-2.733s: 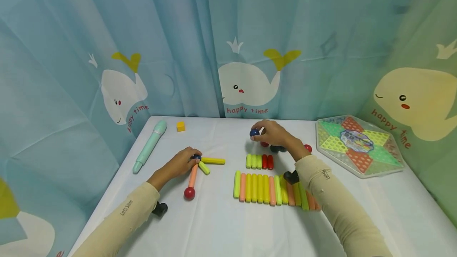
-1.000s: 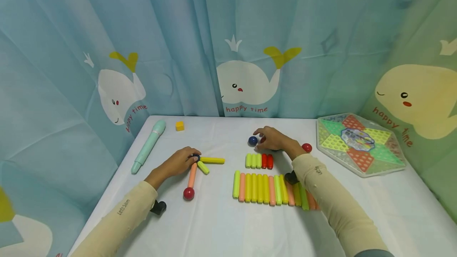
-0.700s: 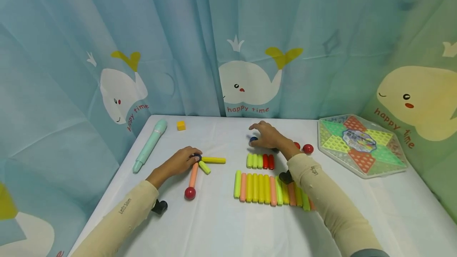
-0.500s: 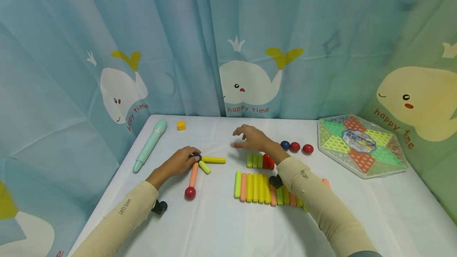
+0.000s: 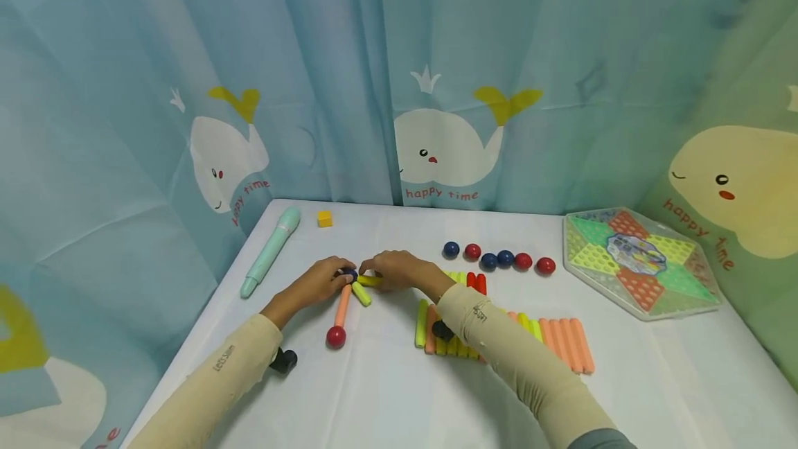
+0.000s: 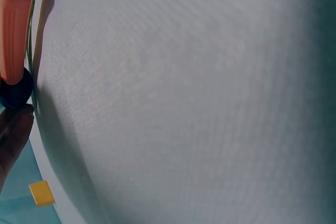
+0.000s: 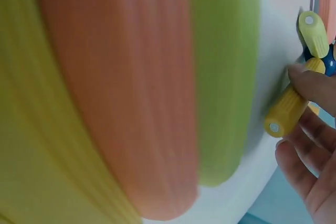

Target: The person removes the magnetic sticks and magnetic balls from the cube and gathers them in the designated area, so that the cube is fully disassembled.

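My left hand (image 5: 319, 281) pinches a blue ball (image 5: 351, 274) on the table at left centre. Joined to the ball are an orange magnetic rod (image 5: 343, 305) with a red ball (image 5: 336, 337) at its near end, a short green rod (image 5: 361, 294) and a yellow rod (image 5: 369, 281). My right hand (image 5: 399, 270) grips that yellow rod from the right. In the right wrist view, the thumb lies across the yellow rod (image 7: 286, 109), with fingers on its other side. The left wrist view catches only fingertips below the blue ball (image 6: 16, 90).
Loose blue and red balls (image 5: 506, 258) form a row at the back. Long rods (image 5: 564, 345) lie side by side under my right forearm, with short green and red rods (image 5: 476, 281) behind. A board game box (image 5: 642, 262), mint tube (image 5: 270, 253) and yellow cube (image 5: 325, 219) stand around.
My right hand has set a blue ball down in the back row, let go and moved left onto the yellow rod. The left hand has kept its hold on the other blue ball.
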A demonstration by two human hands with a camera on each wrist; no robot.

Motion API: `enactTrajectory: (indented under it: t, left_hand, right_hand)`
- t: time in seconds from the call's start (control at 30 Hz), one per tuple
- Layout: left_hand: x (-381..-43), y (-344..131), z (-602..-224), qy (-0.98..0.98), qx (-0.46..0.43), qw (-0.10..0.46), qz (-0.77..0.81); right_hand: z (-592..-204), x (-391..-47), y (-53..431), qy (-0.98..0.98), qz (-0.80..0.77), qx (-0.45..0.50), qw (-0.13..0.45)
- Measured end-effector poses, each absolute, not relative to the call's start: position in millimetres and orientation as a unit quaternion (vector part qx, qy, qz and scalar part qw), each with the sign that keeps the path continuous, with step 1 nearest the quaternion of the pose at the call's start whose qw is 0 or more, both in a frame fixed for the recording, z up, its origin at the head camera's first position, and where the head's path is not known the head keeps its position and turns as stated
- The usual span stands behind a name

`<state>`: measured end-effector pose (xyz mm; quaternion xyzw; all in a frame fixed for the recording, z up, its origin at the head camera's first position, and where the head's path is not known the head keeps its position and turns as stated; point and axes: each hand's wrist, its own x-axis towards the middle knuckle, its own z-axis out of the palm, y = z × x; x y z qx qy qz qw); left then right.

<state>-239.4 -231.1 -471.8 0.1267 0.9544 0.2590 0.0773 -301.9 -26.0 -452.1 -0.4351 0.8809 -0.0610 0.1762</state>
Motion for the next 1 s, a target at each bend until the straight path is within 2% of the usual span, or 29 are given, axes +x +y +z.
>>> enactTrajectory:
  t: [0.53, 0.77, 1.0]
  left_hand:
    - [-239, -226, -471, 0.954, 0.128, 0.085, 0.257]
    - [-239, -225, -470, 0.956, 0.139, 0.077, 0.249]
    - [-233, -225, -473, 0.955, 0.122, 0.079, 0.257]
  right_hand:
    - [-442, -300, -13, 0.871, -0.056, -0.449, 0.189]
    - [-431, -297, 12, 0.856, -0.186, -0.431, 0.215]
    - [-420, -281, 64, 0.826, -0.334, -0.402, 0.213]
